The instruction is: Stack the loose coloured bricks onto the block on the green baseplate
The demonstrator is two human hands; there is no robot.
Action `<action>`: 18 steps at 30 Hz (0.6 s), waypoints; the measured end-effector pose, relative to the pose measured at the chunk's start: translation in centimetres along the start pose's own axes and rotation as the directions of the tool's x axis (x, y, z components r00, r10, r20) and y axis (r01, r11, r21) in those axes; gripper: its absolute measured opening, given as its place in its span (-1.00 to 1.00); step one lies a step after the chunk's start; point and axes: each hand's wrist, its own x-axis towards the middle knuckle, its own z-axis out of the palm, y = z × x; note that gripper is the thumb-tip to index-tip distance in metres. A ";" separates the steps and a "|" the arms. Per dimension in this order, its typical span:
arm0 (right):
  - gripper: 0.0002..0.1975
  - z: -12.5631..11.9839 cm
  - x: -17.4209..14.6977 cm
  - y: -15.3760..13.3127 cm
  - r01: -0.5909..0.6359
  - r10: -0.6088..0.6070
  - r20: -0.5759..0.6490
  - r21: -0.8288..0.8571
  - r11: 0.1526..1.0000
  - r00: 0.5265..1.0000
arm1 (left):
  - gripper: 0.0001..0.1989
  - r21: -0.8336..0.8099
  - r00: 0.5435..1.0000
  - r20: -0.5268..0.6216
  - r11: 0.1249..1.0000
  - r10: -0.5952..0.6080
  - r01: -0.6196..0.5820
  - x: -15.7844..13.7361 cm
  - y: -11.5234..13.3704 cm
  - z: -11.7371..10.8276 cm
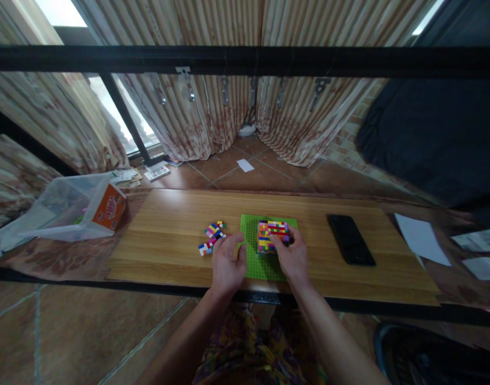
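Note:
A block of multicoloured toy building bricks (265,235) sits on a green studded baseplate (251,267). My right hand (293,254) grips its right side, with the thumb on top and the fingers curled around the far right edge. My left hand (228,262) hovers over the left edge of the baseplate, thumb and index finger close together. A small bright green piece (241,243), apparently a brick, shows at those fingertips; its shape is too small to make out. Just left of that hand lie several loose joined bricks (213,231), partly hidden by the fingers.
A black phone (351,239) lies on the wooden board (168,214) to the right. At the left stands a clear plastic tub (72,208) with an orange label. White papers (421,239) lie at the right, and a dark metal rail (245,60) crosses beyond the table.

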 end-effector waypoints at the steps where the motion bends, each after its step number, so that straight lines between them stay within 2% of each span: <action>1: -0.38 0.0 0.1 0.1 -0.004 0.004 0.001 0.006 1.000 1.000 | -0.82 0.013 1.000 -0.015 1.000 -0.015 0.015 -0.1 -0.5 -0.6; 7: -0.34 -0.6 0.2 0.7 -0.023 0.023 0.016 -0.002 1.000 1.000 | -0.76 0.147 0.997 -0.043 0.986 -0.071 0.076 -1.7 -4.1 -4.3; 10: -0.38 -1.1 -1.0 0.1 0.097 -0.106 -0.089 -0.099 0.990 0.990 | -0.77 0.201 0.992 -0.061 0.972 -0.108 0.118 -2.7 -5.8 -5.5; 12: -0.53 -1.1 -2.4 -0.8 0.234 -0.250 -0.091 -0.154 0.960 0.964 | -0.76 0.217 0.990 -0.068 0.967 -0.123 0.135 -3.2 -6.7 -5.9; 13: -0.62 -1.0 -3.2 -1.3 0.314 -0.323 -0.034 -0.161 0.936 0.946 | -0.74 0.224 0.990 -0.063 0.965 -0.125 0.136 -3.3 -7.0 -5.9; 15: -0.76 -0.2 -4.6 -2.2 0.454 -0.433 0.162 -0.128 0.882 0.887 | -0.70 0.240 0.992 -0.044 0.963 -0.117 0.124 -3.4 -7.4 -6.0; 18: -0.73 2.1 -5.9 -2.7 0.577 -0.489 0.397 -0.139 0.805 0.777 | -0.62 0.273 0.995 0.005 0.958 -0.097 0.092 -3.3 -7.4 -5.8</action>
